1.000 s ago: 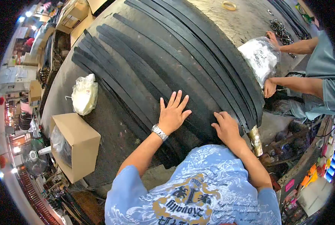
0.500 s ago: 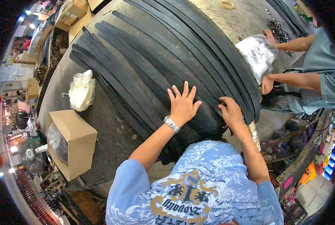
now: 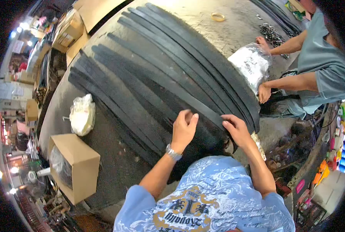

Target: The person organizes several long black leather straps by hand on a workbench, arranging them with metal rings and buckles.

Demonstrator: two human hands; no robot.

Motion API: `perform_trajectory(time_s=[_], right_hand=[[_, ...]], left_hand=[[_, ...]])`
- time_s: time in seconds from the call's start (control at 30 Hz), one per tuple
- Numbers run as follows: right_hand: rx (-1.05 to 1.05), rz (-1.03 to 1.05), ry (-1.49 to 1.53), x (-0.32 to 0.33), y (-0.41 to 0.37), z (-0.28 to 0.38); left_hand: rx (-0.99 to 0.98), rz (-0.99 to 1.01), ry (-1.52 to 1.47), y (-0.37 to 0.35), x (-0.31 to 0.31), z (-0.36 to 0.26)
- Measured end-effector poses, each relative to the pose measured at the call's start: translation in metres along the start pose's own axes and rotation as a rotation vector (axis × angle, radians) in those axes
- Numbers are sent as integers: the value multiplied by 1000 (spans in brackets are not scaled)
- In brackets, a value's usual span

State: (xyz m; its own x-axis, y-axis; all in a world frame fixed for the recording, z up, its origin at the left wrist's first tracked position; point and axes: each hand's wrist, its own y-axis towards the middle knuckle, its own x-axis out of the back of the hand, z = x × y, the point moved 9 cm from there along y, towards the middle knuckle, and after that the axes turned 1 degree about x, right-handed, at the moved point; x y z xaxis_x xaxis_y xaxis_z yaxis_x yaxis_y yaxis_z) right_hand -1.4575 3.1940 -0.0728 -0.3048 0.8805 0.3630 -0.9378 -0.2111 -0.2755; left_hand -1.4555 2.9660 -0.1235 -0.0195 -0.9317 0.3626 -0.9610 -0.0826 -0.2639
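Note:
Long black strips (image 3: 157,63) fan out over the dark work surface and run toward my body. My left hand (image 3: 185,129), with a metal watch on its wrist, is over the near part of the strips. Its fingers are curled and partly blurred, so whether they hold anything is unclear. To its right, my right hand (image 3: 234,127) pinches the near end of one black strip between thumb and fingers.
An open cardboard box (image 3: 85,172) and a wrapped cream bundle (image 3: 82,116) sit at the left. A co-worker's hands touch a white plastic bag (image 3: 250,65) at the right. A yellow tape ring (image 3: 217,17) and a metal chain pile (image 3: 272,35) lie beyond.
My left hand was spread flat on the strips; its fingers have curled and lifted. My right hand stays near the same strip's end. The whole view has shifted somewhat.

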Motion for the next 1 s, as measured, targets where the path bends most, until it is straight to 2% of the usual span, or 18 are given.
perform_trajectory(time_s=[0.03,0.07,0.17,0.2,0.3,0.43,0.5,0.57,0.67,0.7,0.73,0.77,0.8,0.87,0.9,0.93,0.97,1.0], right_hand=[[12,-9,86,8,-11,12],[52,-13,83,16,-22,25],[-12,48,-125,32,-60,23],[-45,17,-213,40,-73,9],[-181,-38,-474,71,-124,-82],[-559,-81,-749,122,-215,-189],[-613,-106,-679,132,-244,-211],[-626,-148,-572,133,-249,-211],[-624,-217,-267,125,-218,-150],[-411,-315,-301,130,-215,-175],[-405,-261,-212,128,-191,-145],[-325,-311,-115,127,-169,-120],[-341,-267,-186,129,-148,-105],[-207,-288,-121,129,-108,-103],[-227,-286,-99,130,-93,-105],[-247,-286,-73,131,-80,-107],[-270,-290,-46,130,-73,-112],[-246,-303,-55,131,-70,-122]], left_hand=[[173,81,-280,-4,-10,-2],[491,215,-692,-15,-28,-2],[325,292,-1126,32,-23,-20],[197,226,-1122,55,-6,-24],[147,33,-1059,128,47,-11],[58,-19,-949,209,121,-28],[-40,-63,-834,249,149,-46],[-131,-60,-795,276,173,-88],[-276,-50,-654,322,201,-161],[-246,-36,-512,358,218,-171],[-289,41,-749,383,222,-189],[-133,-71,-667,406,234,-182],[-326,-140,4,431,254,-187],[-332,-230,438,441,257,-179],[-159,-250,198,428,242,-164],[-186,-252,276,428,226,-153],[-258,-416,406,401,209,-144],[-219,-283,769,372,182,-145]])
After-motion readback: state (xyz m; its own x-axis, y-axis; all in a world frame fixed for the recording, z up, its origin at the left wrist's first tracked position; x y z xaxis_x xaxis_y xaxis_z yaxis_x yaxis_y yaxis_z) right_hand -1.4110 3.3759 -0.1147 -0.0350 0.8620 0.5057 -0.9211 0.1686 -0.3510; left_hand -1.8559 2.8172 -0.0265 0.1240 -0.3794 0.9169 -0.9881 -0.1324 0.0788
